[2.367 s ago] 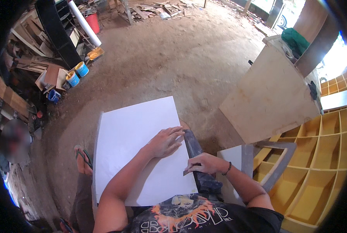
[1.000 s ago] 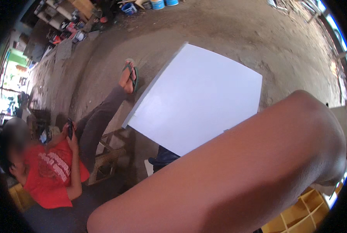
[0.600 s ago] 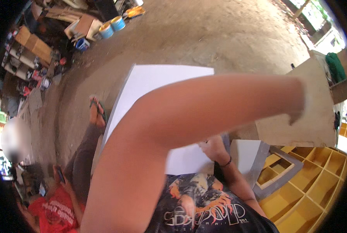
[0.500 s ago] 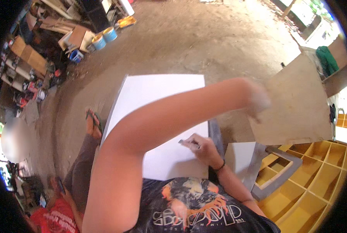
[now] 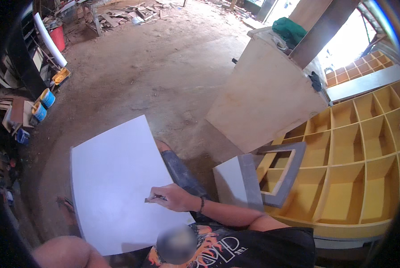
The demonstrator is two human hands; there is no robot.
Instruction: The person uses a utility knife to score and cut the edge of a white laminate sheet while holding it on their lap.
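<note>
A white rectangular board [image 5: 110,165] lies across my lap, with my dark-trousered leg [image 5: 177,165] showing at its right edge. My right hand [image 5: 171,196], with a dark band at the wrist, is closed on a small flat tool [image 5: 148,200] low over the board's lower right part. The tool is too small to identify exactly. My left upper arm [image 5: 63,254] shows at the lower left, while that hand is out of view.
At my right are a grey frame [image 5: 297,165], a smaller panel [image 5: 229,183] and yellow compartmented shelving [image 5: 345,185]. A plywood cabinet [image 5: 262,98] stands ahead. Paint buckets [image 5: 40,111] and wood scraps stand left; a person's foot in a sandal [image 5: 66,205] is beside the board.
My left arm, raised across the view half a second ago, has dropped away to the lower left. The view has swung rightward, and the red-shirted person is no longer visible.
</note>
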